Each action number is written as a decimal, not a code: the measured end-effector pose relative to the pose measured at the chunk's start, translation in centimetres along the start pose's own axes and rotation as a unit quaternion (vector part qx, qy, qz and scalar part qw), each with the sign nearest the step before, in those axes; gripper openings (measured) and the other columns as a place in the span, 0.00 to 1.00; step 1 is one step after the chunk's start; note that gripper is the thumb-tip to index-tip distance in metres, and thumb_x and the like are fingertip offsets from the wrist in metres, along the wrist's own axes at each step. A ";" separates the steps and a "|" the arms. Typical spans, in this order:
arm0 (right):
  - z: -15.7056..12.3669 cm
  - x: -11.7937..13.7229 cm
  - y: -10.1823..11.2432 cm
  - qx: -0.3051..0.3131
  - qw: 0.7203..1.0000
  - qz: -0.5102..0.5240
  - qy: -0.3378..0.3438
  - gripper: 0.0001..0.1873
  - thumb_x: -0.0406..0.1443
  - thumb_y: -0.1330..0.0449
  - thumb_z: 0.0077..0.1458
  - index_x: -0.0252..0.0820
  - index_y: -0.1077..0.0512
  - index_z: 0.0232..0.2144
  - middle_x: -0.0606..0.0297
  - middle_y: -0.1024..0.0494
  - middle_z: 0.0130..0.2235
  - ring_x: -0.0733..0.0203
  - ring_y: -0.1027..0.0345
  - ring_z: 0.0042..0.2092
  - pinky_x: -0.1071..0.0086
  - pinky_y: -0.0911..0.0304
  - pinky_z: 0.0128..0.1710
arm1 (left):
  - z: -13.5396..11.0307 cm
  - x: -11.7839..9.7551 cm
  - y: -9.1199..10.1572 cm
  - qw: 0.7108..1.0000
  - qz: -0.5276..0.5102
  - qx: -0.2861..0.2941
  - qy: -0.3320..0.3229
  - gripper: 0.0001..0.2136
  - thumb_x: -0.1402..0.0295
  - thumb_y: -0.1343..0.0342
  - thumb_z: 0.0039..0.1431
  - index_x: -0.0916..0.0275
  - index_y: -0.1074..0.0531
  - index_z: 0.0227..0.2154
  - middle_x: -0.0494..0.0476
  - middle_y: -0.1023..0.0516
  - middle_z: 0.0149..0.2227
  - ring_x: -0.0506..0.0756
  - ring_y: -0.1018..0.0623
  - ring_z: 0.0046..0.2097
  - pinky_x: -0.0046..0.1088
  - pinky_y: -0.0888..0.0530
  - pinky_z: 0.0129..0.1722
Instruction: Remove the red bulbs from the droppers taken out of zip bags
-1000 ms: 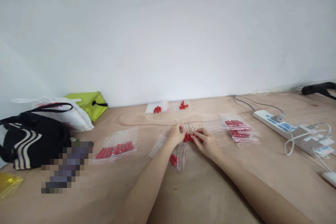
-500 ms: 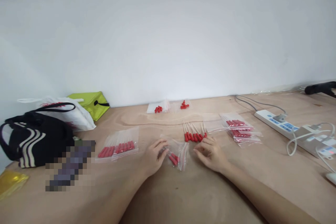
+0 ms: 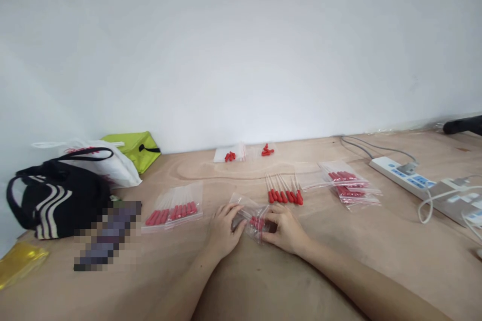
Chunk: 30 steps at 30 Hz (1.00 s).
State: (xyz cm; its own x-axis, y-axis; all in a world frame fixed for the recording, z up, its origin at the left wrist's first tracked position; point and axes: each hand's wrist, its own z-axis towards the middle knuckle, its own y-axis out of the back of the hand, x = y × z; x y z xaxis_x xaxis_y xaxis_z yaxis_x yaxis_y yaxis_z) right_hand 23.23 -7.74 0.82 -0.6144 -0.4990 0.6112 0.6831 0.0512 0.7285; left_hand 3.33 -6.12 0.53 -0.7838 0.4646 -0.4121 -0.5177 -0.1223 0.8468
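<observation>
A clear zip bag [image 3: 248, 209] lies in front of me with a few slim red-ended sticks [image 3: 257, 221] inside. My left hand [image 3: 225, 228] pinches the bag's left side between thumb and fingers. At its zip end on the right, my right hand [image 3: 283, 226] has fingers and thumb closed around the bag's edge, partly covering the red ends. Just beyond my right hand, a row of several loose sticks with red bulb-like ends [image 3: 282, 196] lies on the table, thin tips pointing away.
Filled zip bags lie at left [image 3: 175, 209] and stacked at right [image 3: 346, 185]. Small bags with red pieces [image 3: 230, 156] sit near the wall. A white power strip [image 3: 406, 176] with cables is at right; a black bag [image 3: 64, 200] and a green bag [image 3: 139, 153] are at left.
My right hand has moved left from beside the loose sticks onto the bag's zip end and closed on it. My left hand stays on the bag's left side. The view has shifted slightly.
</observation>
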 end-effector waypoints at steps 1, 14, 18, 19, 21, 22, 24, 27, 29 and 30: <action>0.1 0.1 -0.2 -0.003 1.000 -0.006 -0.018 0.08 0.36 0.38 0.42 0.44 0.28 0.29 0.65 0.29 0.33 0.61 0.36 0.37 0.69 0.44 0.37 | 0.0 0.1 -0.1 1.000 0.000 -0.001 0.001 0.14 0.66 0.49 0.52 0.59 0.31 0.42 0.58 0.29 0.43 0.58 0.30 0.46 0.40 0.32 0.46; -0.3 0.3 -0.2 -0.035 0.999 0.006 -0.039 0.06 0.28 0.45 0.36 0.41 0.37 0.23 0.69 0.33 0.26 0.65 0.41 0.29 0.72 0.46 0.30 | -0.5 1.2 0.9 0.996 0.015 0.081 0.023 0.21 0.59 0.52 0.54 0.60 0.36 0.50 0.58 0.37 0.55 0.58 0.40 0.57 0.41 0.39 0.55; -0.4 0.4 0.2 -0.026 0.996 0.075 -0.040 0.07 0.27 0.47 0.37 0.41 0.36 0.24 0.70 0.33 0.25 0.68 0.41 0.27 0.74 0.45 0.28 | -0.5 1.1 1.2 0.995 0.025 0.094 0.029 0.21 0.58 0.53 0.54 0.59 0.36 0.50 0.57 0.37 0.55 0.57 0.40 0.57 0.40 0.39 0.55; -0.4 0.2 0.4 -0.031 0.993 0.103 -0.042 0.08 0.27 0.47 0.37 0.40 0.35 0.25 0.70 0.33 0.25 0.68 0.40 0.28 0.74 0.44 0.28 | -0.6 1.1 1.3 0.994 0.027 0.099 0.034 0.21 0.58 0.53 0.54 0.60 0.36 0.50 0.58 0.38 0.55 0.57 0.40 0.57 0.40 0.40 0.55; -0.2 -0.3 0.7 -0.045 0.984 0.165 -0.056 0.08 0.28 0.46 0.38 0.40 0.34 0.26 0.68 0.32 0.27 0.68 0.39 0.28 0.75 0.43 0.28 | -0.7 1.2 1.5 0.993 0.030 0.107 0.046 0.21 0.59 0.53 0.54 0.61 0.36 0.50 0.59 0.38 0.56 0.57 0.40 0.57 0.39 0.40 0.55; 0.0 -0.8 1.0 -0.050 0.977 0.195 -0.069 0.07 0.29 0.45 0.39 0.40 0.33 0.27 0.68 0.32 0.27 0.68 0.38 0.28 0.75 0.42 0.27 | -0.7 1.3 1.7 0.992 0.031 0.110 0.053 0.21 0.60 0.53 0.54 0.62 0.36 0.50 0.59 0.39 0.56 0.57 0.40 0.57 0.39 0.41 0.56; 0.4 -1.7 1.8 -0.044 0.960 0.253 -0.111 0.07 0.31 0.44 0.40 0.39 0.32 0.28 0.69 0.31 0.26 0.69 0.38 0.26 0.74 0.42 0.26 | -0.8 1.4 2.1 0.991 0.031 0.115 0.065 0.21 0.60 0.54 0.54 0.62 0.36 0.50 0.59 0.39 0.56 0.56 0.40 0.57 0.38 0.40 0.56; 0.9 -3.0 4.4 -0.032 0.931 0.316 -0.178 0.08 0.34 0.41 0.39 0.39 0.32 0.26 0.69 0.28 0.25 0.67 0.34 0.27 0.73 0.39 0.28 | -0.8 1.6 2.7 0.988 0.029 0.125 0.082 0.21 0.60 0.53 0.54 0.61 0.35 0.50 0.58 0.40 0.57 0.56 0.39 0.57 0.38 0.39 0.55; 1.0 -3.8 6.6 -0.032 0.925 0.328 -0.188 0.11 0.36 0.39 0.38 0.39 0.32 0.27 0.67 0.26 0.27 0.65 0.32 0.29 0.71 0.38 0.31 | -0.8 1.9 3.1 0.987 0.029 0.131 0.093 0.22 0.60 0.53 0.53 0.62 0.35 0.50 0.59 0.40 0.57 0.56 0.39 0.57 0.37 0.39 0.55; 1.1 -4.1 7.7 -0.042 0.924 0.328 -0.189 0.12 0.38 0.38 0.38 0.39 0.31 0.28 0.66 0.26 0.26 0.64 0.32 0.29 0.70 0.38 0.30 | -0.9 2.0 3.2 0.986 0.030 0.131 0.097 0.22 0.60 0.53 0.53 0.62 0.35 0.49 0.60 0.40 0.57 0.56 0.38 0.57 0.37 0.39 0.55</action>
State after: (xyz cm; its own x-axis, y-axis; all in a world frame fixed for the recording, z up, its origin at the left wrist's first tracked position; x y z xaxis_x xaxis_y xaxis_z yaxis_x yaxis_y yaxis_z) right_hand 30.54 -4.40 4.27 -0.1399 -0.0445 0.9892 0.9763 0.1604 0.1453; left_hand -0.22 -6.32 2.10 -0.8747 0.2832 -0.3934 -0.3817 0.0978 0.9191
